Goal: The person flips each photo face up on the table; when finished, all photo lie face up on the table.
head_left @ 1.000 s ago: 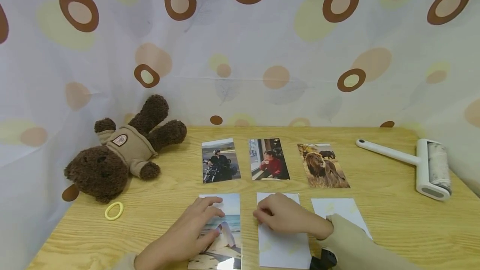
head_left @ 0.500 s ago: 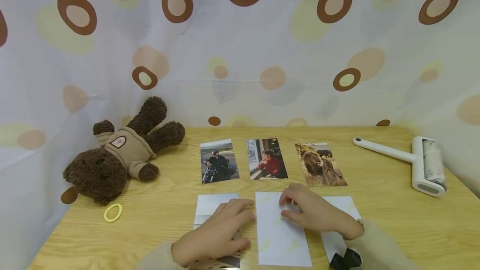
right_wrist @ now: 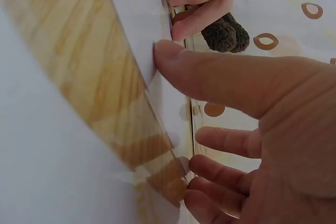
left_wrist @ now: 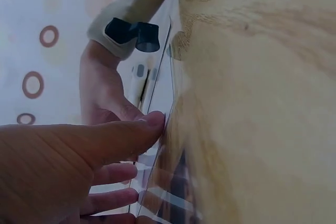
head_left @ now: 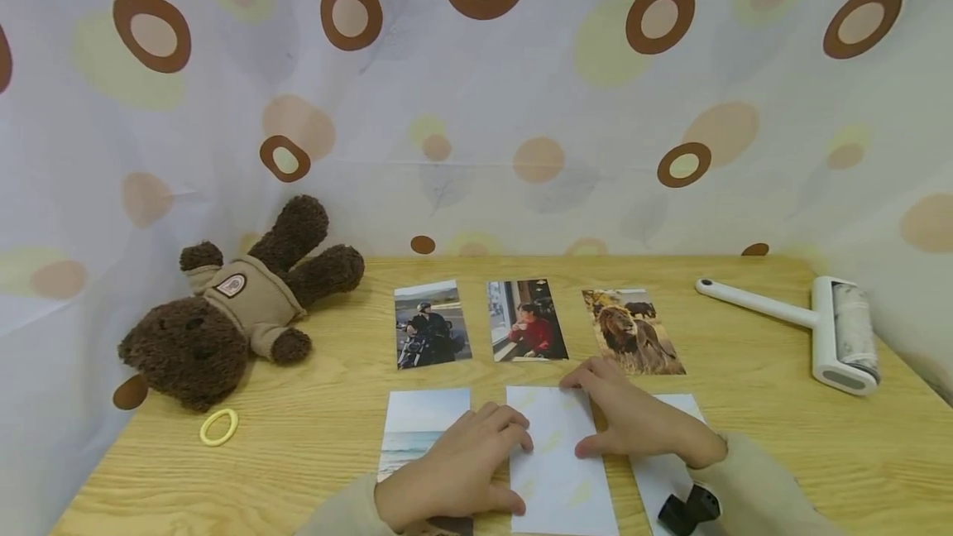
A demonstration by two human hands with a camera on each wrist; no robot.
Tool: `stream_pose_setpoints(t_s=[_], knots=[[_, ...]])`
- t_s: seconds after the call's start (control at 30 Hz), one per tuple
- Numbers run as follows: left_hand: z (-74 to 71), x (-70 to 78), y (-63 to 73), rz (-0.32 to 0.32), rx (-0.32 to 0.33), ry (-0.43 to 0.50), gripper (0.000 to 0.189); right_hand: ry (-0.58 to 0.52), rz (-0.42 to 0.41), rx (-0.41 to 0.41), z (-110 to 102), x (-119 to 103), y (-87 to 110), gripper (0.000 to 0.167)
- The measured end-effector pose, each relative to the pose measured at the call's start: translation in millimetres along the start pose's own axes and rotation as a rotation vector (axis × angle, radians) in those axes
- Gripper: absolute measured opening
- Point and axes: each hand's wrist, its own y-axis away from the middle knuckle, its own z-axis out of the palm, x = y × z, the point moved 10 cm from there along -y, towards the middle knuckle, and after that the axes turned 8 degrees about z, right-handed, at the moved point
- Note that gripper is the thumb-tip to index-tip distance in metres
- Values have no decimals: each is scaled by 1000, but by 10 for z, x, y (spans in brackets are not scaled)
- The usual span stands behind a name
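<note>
In the head view, a white card with faint yellow marks lies flat between both hands. My left hand reaches across a beach photo, covering part of it; its spread thumb and fingertips are at the card's left edge. My right hand, thumb and fingers spread apart, has its fingertips at the card's upper right edge. Under the right wrist lies another white card, partly hidden. In the right wrist view, the thumb is over the white card, close to its edge.
Farther back lie a motorcycle photo, a photo of a person in red and a lion photo. A brown teddy bear and a yellow ring are at left. At right lies a white lint roller.
My left hand has moved right from the beach photo to the white card's left edge. The right hand has shifted right, off the card's middle, and its fingers have spread.
</note>
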Motion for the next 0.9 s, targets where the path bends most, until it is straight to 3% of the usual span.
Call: stream_pose_setpoints(t_s=[0.37,0.53,0.6,0.67,0.77,0.9], knots=[[-53,-61,41,-72,89,37,61,-51,31,-27,18,36,-28,85],[-101,-156,113,-215,178,71,89,-57,52,18,-33,48,-35,73],[-125,-201,140,-267,222,121,90,-60,60,39,-55,54,-36,69],[-153,-223,144,-267,274,231,79,-70,67,53,-72,55,-35,68],[-183,-207,114,-182,335,496,53,-113,53,69,-102,37,-33,65],[-181,-179,87,-113,348,808,40,-207,-21,67,-142,-18,-34,63]])
